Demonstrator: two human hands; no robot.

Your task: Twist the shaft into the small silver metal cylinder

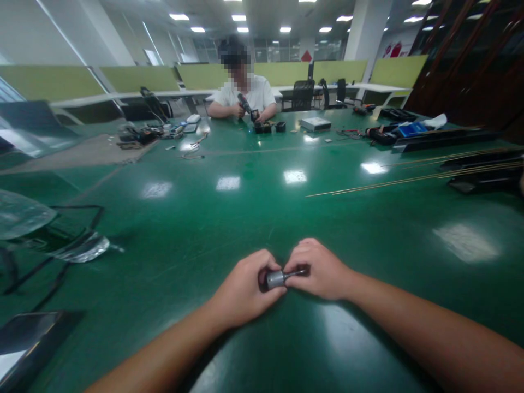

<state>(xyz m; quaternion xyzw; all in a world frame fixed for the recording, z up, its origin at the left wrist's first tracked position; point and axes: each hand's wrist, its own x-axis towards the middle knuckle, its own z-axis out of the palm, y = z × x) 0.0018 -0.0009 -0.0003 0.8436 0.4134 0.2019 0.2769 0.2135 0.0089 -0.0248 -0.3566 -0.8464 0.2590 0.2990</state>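
Tool [275, 279], one, over table [262, 218]: left hand [244, 286] curled closed around its thick end, right hand [321, 272] pinching its thin shaft, the two-ended hold likely for steadiness.

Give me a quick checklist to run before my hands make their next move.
1. Left hand gripping the metal cylinder: ok.
2. Right hand holding the thin shaft: ok.
3. Shaft firmly fixed to the cylinder: cannot tell.
4. Clear bottle away from both hands: ok, it is off to the left.
5. Thin rods away from both hands: ok, beyond them to the right.
6. Both hands fully free for something else: not ok.
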